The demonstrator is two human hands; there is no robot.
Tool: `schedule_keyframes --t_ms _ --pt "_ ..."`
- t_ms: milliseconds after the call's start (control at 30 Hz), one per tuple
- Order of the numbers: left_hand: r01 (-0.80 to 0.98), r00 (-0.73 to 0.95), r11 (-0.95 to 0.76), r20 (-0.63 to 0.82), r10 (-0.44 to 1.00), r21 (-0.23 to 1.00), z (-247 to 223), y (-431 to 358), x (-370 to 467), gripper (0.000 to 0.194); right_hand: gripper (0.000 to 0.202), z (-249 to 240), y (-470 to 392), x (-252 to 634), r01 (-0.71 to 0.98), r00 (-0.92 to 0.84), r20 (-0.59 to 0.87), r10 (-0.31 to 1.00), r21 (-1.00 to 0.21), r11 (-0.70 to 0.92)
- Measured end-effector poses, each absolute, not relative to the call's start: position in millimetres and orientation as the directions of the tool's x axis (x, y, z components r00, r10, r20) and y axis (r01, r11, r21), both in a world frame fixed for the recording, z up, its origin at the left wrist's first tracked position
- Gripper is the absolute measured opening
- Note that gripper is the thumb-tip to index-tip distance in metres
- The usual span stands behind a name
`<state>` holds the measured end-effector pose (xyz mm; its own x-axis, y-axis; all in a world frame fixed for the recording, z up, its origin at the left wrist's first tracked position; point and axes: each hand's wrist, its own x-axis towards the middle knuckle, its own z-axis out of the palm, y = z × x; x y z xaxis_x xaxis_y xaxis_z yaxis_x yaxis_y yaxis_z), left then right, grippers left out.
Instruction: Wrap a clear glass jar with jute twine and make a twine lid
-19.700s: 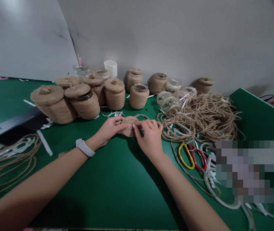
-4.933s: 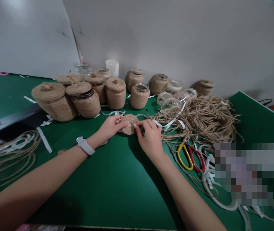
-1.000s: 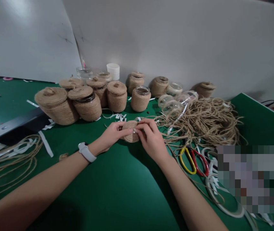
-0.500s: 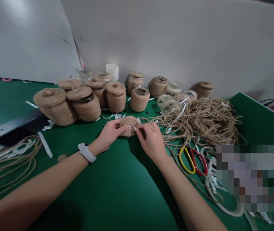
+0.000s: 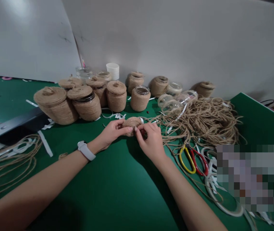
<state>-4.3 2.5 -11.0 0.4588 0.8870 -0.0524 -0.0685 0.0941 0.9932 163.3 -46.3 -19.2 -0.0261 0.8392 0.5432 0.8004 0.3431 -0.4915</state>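
Observation:
A round lid wound with jute twine (image 5: 132,122) is held just above the green table, tilted toward me. My left hand (image 5: 111,132) grips its left side, thumb across the front face and fingers behind. At its near right part, my right hand (image 5: 151,139) pinches a bit of jute twine between thumb and forefinger; the fingertips hide most of that bit. Beyond the lid stands an open glass jar wrapped in twine (image 5: 140,101). A loose heap of jute twine (image 5: 211,120) lies to the right, with strands running toward my right hand.
Several twine-wrapped jars with lids (image 5: 55,107) stand at the back left. Clear plastic rounds (image 5: 172,106) lie beside the heap. Scissors with yellow and red handles (image 5: 193,160) rest near my right forearm. A dark box-like object (image 5: 19,126), white strips (image 5: 45,144) and twine loops are at left.
The lid has shifted slightly right and turned a little in my hands. My left hand moved right with it; the right fingers still pinch at its near right part.

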Motion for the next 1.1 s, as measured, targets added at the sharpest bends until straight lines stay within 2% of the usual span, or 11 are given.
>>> schedule_keyframes --t_ms 233,333,467,667,767,933,1100 --pt "0.091 0.363 -0.032 -0.003 0.932 0.995 -14 0 -2 0.036 0.015 -16 -49 163 0.847 -0.139 0.547 0.825 -0.365 0.385" --pt "0.112 0.299 -0.04 0.004 0.954 0.993 -14 0 -2 0.033 0.01 -17 -49 163 0.842 -0.128 0.54 0.832 -0.384 0.378" --pt "0.018 0.243 0.001 -0.005 0.97 1.0 -13 2 -3 0.032 0.008 -21 -47 162 0.824 -0.067 0.509 0.858 -0.458 0.335" --pt "-0.135 0.374 0.101 -0.044 0.926 0.986 -9 3 -5 0.032 0.012 -26 -44 163 0.771 0.01 0.54 0.841 -0.54 0.338" --pt "-0.096 0.408 0.12 -0.071 0.91 0.988 -7 3 -5 0.033 0.012 -26 -43 164 0.789 -0.001 0.553 0.833 -0.511 0.34" --pt "0.062 0.449 0.057 -0.079 0.89 0.996 -8 3 -3 0.037 0.01 -27 -43 163 0.818 -0.045 0.558 0.829 -0.456 0.351" --pt "0.019 0.43 0.092 -0.091 0.898 0.996 -9 4 -3 0.041 0.009 -25 -44 164 0.849 -0.049 0.588 0.808 -0.401 0.344"
